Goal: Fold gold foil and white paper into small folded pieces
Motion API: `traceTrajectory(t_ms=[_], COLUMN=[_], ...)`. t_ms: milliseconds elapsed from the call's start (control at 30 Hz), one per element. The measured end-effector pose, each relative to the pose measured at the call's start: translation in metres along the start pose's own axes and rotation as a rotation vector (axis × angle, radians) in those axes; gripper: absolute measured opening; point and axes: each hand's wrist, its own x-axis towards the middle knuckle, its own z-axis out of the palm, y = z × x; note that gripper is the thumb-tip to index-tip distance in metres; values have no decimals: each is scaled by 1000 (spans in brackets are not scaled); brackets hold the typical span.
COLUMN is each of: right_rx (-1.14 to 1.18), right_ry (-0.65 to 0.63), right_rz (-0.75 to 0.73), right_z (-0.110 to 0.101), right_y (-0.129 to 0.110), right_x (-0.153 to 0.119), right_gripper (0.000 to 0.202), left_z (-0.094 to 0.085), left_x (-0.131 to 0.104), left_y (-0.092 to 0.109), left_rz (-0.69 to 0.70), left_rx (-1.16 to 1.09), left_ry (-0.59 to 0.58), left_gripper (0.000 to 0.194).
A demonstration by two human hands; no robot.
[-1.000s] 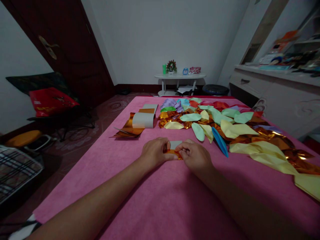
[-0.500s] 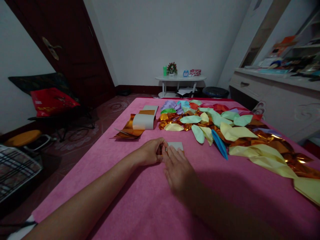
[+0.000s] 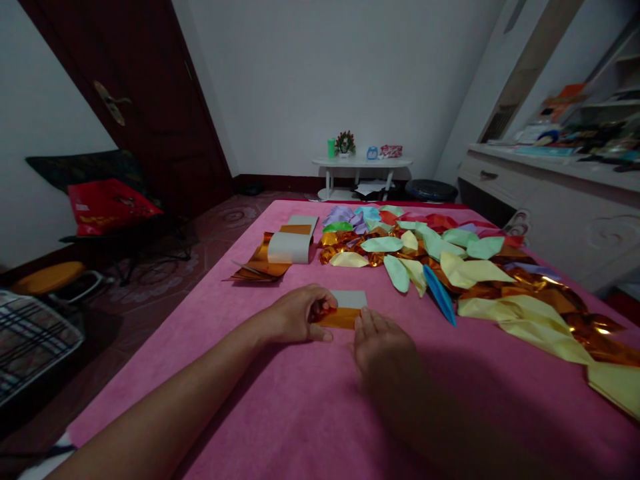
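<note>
In front of me on the pink cloth lies a sheet of gold foil paper, partly folded, with its grey-white back showing along the far side. The curled fingers of my left hand hold the paper's left end, and the thumb rests near its front edge. My right hand lies over the right end, its fingers stretched out and close together, fingertips touching the fold. Part of each end of the sheet is hidden under the hands.
A stack of gold foil sheets lies left of centre on the pink-covered table. Folded paper pieces in yellow, green, gold and purple spread over the right side, with a blue folded piece nearest. A white side table stands beyond.
My right hand has slid right along the fold, away from my left hand, uncovering the gold strip. My left hand stays at the left end, its thumb now more stretched out.
</note>
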Motion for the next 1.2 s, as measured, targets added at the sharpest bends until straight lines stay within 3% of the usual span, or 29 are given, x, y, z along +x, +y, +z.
traceTrajectory(t_ms=[100,167,267,367,567,733,967,1200], right_rx=[-18,22,102,150,190,144,181,192], right_ry=[36,46,78,113,116,123,58,-55], right_rz=[-27,-54,-45,-13,-2,-44,-26,-107], right_z=[-6,-15,-26,-29,-28,-24,-21,-15], right_y=[3,8,18,25,28,30,24,26], right_x=[7,10,12,12,14,18,25,32], right_gripper=[19,16,17,15,9,12,11,19], left_z=[5,9,12,12,10,12,21,24], left_x=[-5,-7,-7,-7,-6,-6,-1,-1], left_y=[9,15,23,27,23,22,18,16], left_rz=[61,109,190,260,289,281,283,274], left_rx=[269,411,594,709,680,698,786,799], left_ry=[99,132,123,82,79,115,134,153], left_gripper=[49,41,25,25,37,25,23,20])
